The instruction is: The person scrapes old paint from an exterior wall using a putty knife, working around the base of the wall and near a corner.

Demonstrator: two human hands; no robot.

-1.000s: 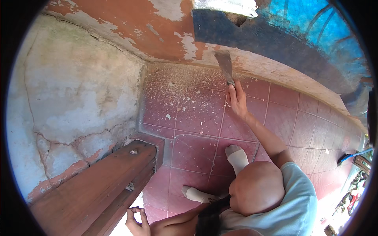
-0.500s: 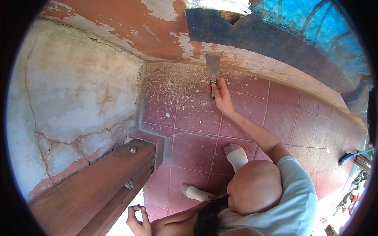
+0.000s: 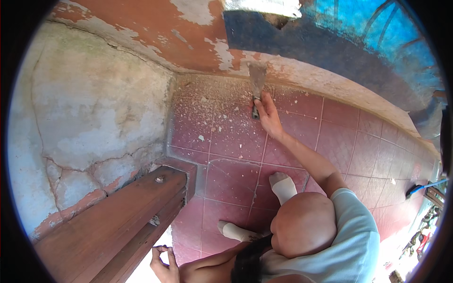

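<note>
A paint scraper [image 3: 257, 78] with a wide, dull metal blade and a dark handle is in my right hand [image 3: 269, 115]. My fingers wrap round its handle, and the blade points up at the foot of the peeling wall [image 3: 188, 49], its edge at the worn plaster. Low on the left, my left hand [image 3: 165, 265] has its thumb and a finger curled together in a ring. Light shows through that ring, and I see nothing held there. The left hand is close to the end of a brown wooden bench [image 3: 113, 212].
Paint flakes and dust lie over the red tiled floor [image 3: 231, 179], thickest in the corner. A cracked, stained wall [image 3: 94, 104] rises at left. Blue and dark paint [image 3: 321, 42] covers the upper right wall. A blue-handled broom [image 3: 417, 187] lies far right. My socked feet are below.
The scraper and my right hand have shifted slightly to the right along the wall. My left hand has barely moved.
</note>
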